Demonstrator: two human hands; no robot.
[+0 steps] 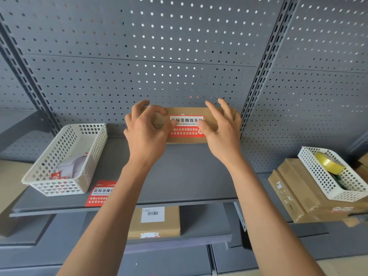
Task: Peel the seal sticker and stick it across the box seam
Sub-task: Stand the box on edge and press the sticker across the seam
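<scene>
Between our thumbs lies the red-and-white rectangular seal sticker (186, 126), long axis left-right across the brown cardboard box (191, 112) seam; left hand (146, 134) and right hand (222, 132) equally near, fingers spread, thumbs pressing its ends.

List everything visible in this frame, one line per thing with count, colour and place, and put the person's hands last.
cardboard box: 1, brown, back of the middle shelf against the pegboard
seal sticker: 1, red and white, across the box seam
loose sticker: 1, red and white, front left of the shelf
left basket: 1, white, left on the shelf, holding stickers and paper
right basket: 1, white, on boxes at right
tape roll: 1, yellow, in the right basket
stacked boxes: several, brown, at right
labelled box: 1, brown, lower shelf
pegboard: grey, behind
shelf: grey, centre
left hand: thumb on the sticker's left edge
right hand: thumb on its right edge
</scene>
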